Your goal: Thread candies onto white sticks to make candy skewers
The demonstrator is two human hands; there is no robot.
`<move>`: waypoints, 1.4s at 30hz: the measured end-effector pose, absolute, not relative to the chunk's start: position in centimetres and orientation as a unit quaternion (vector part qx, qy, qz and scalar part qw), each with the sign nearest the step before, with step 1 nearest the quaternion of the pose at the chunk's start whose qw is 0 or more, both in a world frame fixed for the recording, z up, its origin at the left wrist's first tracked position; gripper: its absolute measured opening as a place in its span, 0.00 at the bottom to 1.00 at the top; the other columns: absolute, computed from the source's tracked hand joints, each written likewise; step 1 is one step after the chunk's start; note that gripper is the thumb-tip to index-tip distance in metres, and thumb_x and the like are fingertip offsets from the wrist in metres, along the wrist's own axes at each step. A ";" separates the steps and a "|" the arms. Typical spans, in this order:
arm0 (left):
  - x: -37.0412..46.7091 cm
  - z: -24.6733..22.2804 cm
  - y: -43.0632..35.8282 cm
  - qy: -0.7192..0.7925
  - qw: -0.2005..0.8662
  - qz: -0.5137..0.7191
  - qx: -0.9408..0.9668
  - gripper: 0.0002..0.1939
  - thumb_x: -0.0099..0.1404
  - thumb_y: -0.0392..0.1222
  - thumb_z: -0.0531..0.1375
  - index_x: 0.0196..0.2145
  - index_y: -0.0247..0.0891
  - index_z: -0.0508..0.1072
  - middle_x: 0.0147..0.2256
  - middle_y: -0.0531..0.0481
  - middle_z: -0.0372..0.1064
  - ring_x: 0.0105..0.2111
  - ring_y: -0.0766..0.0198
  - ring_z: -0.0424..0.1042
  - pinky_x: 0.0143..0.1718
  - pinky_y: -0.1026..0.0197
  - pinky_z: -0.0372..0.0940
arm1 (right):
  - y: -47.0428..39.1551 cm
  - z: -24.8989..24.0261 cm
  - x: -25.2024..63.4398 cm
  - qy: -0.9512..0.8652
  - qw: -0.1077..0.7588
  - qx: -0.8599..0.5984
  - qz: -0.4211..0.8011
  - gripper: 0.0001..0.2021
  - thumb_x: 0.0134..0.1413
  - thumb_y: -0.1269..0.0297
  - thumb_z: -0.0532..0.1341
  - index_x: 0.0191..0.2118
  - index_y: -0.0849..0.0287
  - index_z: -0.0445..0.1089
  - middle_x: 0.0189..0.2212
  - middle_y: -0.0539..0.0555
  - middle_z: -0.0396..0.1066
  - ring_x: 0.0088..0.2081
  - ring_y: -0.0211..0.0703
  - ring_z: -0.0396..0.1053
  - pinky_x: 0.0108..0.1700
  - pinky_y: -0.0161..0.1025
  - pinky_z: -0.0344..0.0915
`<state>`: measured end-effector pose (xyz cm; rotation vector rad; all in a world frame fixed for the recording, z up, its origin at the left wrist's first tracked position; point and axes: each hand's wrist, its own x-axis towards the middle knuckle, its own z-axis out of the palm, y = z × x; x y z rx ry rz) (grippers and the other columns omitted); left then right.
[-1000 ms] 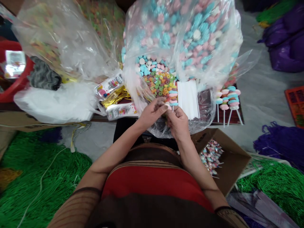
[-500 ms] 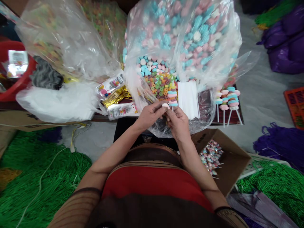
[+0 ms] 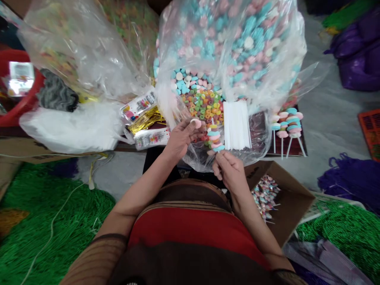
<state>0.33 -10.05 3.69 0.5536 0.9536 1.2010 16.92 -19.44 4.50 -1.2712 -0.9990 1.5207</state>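
Observation:
My right hand (image 3: 230, 168) is closed on the lower stick end of a candy skewer (image 3: 215, 137), threaded with pink, blue and orange-brown pieces. To its left, my left hand (image 3: 181, 138) pinches a pale pink marshmallow (image 3: 196, 123) between thumb and fingers, apart from the skewer. Loose ring gummies (image 3: 202, 103) lie just beyond both hands on clear plastic. Behind them are loose blue, pink and white marshmallows (image 3: 188, 81). A bundle of white sticks (image 3: 236, 126) lies right of the skewer.
Finished-looking skewers (image 3: 292, 122) rest at the table's right edge. A large bag of marshmallows (image 3: 231, 43) stands at the back. Gold twist ties (image 3: 147, 120) and printed packets (image 3: 152, 137) lie left. A cardboard box (image 3: 291, 202) below right holds wrapped skewers. Green strands (image 3: 59, 221) cover the floor left.
My hands have moved apart. The left has gone left and up with the marshmallow; the right has moved down and right, the skewer lowering with it and now showing more fully.

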 end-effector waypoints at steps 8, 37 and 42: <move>0.7 3.7 -10.1 0.406 0.700 0.540 0.232 0.23 0.52 0.52 0.77 0.39 0.39 0.77 0.36 0.51 0.82 0.34 0.66 0.80 0.44 0.60 0.75 | -19.7 4.7 16.7 -0.476 0.380 -0.539 0.582 0.20 0.65 0.49 0.60 0.42 0.62 0.80 0.13 0.41 0.57 0.17 0.33 0.51 0.24 0.35 0.52; 0.2 0.9 -9.9 0.456 0.602 0.520 0.398 0.28 0.57 0.65 0.71 0.45 0.41 0.82 0.44 0.47 0.83 0.44 0.58 0.80 0.51 0.53 0.74 | -19.4 5.4 16.8 -0.475 0.339 -0.579 0.569 0.23 0.62 0.45 0.60 0.42 0.63 0.80 0.14 0.42 0.56 0.18 0.35 0.52 0.23 0.36 0.51; -0.4 0.8 -10.2 0.502 0.483 0.488 0.526 0.26 0.66 0.64 0.65 0.49 0.42 0.81 0.46 0.47 0.83 0.44 0.58 0.81 0.51 0.55 0.73 | -19.4 5.3 17.2 -0.486 0.325 -0.579 0.568 0.24 0.63 0.44 0.60 0.43 0.63 0.80 0.14 0.42 0.55 0.18 0.35 0.51 0.23 0.35 0.50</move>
